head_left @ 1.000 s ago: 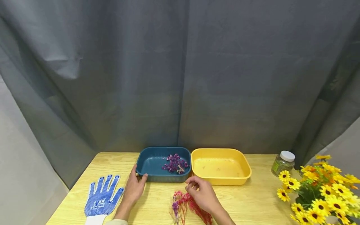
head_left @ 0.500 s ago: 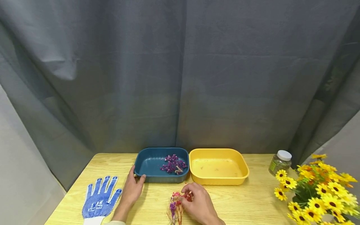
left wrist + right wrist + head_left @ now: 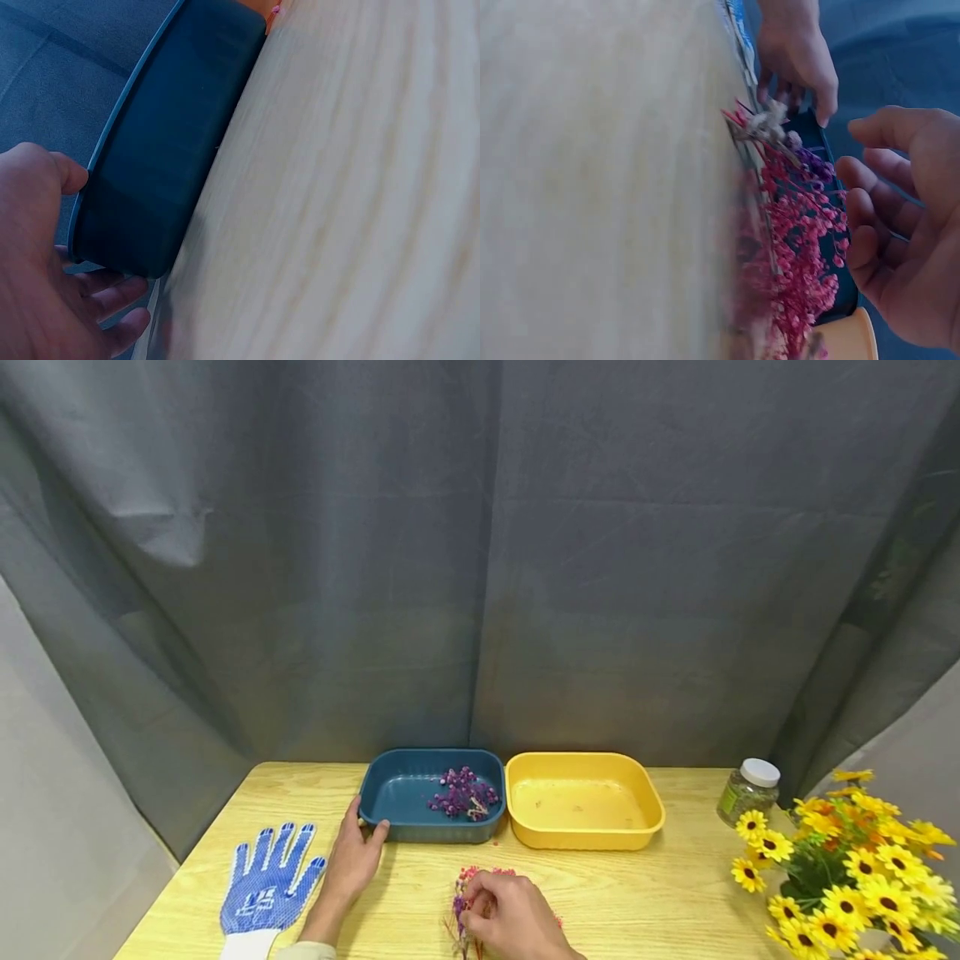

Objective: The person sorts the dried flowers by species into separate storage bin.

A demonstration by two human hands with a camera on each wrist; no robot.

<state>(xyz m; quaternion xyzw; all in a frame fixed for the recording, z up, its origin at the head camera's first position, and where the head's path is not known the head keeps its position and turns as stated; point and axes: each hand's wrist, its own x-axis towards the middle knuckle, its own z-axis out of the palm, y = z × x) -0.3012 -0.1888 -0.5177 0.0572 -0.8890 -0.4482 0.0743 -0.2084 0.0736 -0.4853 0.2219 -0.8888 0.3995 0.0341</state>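
Observation:
My left hand (image 3: 352,862) grips the near left corner of a dark blue plastic tray (image 3: 442,833). In the left wrist view its thumb (image 3: 73,174) is on the rim, and the fingers lie round the end wall. A bunch of purple dried flowers (image 3: 467,797) lies inside that tray, to the right. My right hand (image 3: 513,917) is over a bunch of pink dried flowers (image 3: 802,247) on the table and hides most of it from above. The right wrist view shows its fingers loosely bent beside the stems, thumb and fingertips apart, with nothing between them.
A yellow tray (image 3: 585,840) stands against the blue one on its right. On the left lies a blue and white work glove (image 3: 262,893). A white-lidded jar (image 3: 750,793) and yellow artificial flowers (image 3: 855,868) are at the right. A grey curtain (image 3: 480,560) hangs behind the table.
My right hand has moved from the near edge of the trays down and leftward over the pink dried flowers. The left hand has stayed on the blue tray's corner.

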